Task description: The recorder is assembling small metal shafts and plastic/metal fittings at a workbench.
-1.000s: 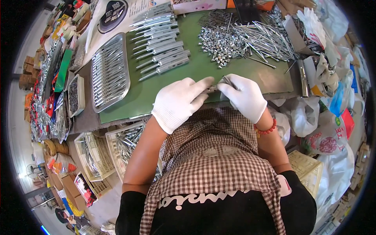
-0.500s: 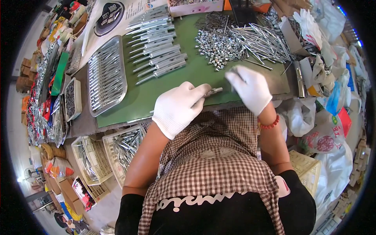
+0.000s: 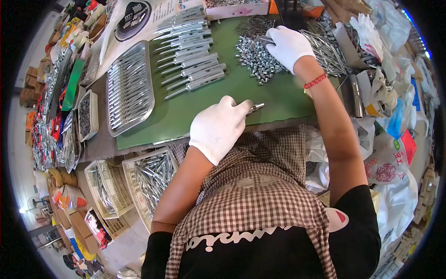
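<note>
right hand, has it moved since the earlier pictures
Yes. The right hand has moved forward, from near the front edge of the green mat to the pile of small metal pieces.

We record white script lettering (image 3: 238, 237) across the black shirt (image 3: 260, 260), partly covered, white characters (image 3: 134, 17) on a dark emblem (image 3: 124, 30) on the white sheet (image 3: 160, 11), red characters (image 3: 398, 160) beside a round red print (image 3: 386, 172) on the plastic bag (image 3: 374, 160).

The left hand (image 3: 218, 129) hides most of a slim metal piece (image 3: 258, 106). The right hand (image 3: 290, 46) covers part of the rod pile (image 3: 330, 53); whatever its fingertips perhaps pinch is too small to tell.
</note>
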A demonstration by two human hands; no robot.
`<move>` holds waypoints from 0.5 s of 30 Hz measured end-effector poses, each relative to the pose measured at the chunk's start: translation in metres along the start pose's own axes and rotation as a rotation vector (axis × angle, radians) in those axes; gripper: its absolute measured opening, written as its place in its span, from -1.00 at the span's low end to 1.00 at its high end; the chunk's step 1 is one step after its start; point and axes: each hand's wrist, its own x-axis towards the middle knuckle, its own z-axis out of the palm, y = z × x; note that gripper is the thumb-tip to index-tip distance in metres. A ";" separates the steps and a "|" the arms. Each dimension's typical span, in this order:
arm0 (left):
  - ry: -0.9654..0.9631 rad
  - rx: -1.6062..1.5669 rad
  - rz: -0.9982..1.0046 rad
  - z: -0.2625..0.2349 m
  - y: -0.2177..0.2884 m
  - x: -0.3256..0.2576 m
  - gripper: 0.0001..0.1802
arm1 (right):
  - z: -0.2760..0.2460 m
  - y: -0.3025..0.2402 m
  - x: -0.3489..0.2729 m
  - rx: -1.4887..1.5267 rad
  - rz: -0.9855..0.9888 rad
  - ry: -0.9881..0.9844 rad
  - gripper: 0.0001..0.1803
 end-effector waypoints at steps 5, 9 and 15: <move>0.028 -0.017 0.009 0.002 -0.002 -0.001 -0.76 | -0.001 0.002 -0.014 0.058 0.035 0.018 -0.71; 0.018 -0.010 -0.001 0.002 -0.002 0.000 -0.77 | -0.005 0.004 -0.013 0.079 0.001 0.041 -0.72; 0.009 -0.020 0.000 0.001 -0.001 0.001 -0.76 | -0.009 -0.003 -0.008 0.005 -0.071 -0.110 -0.73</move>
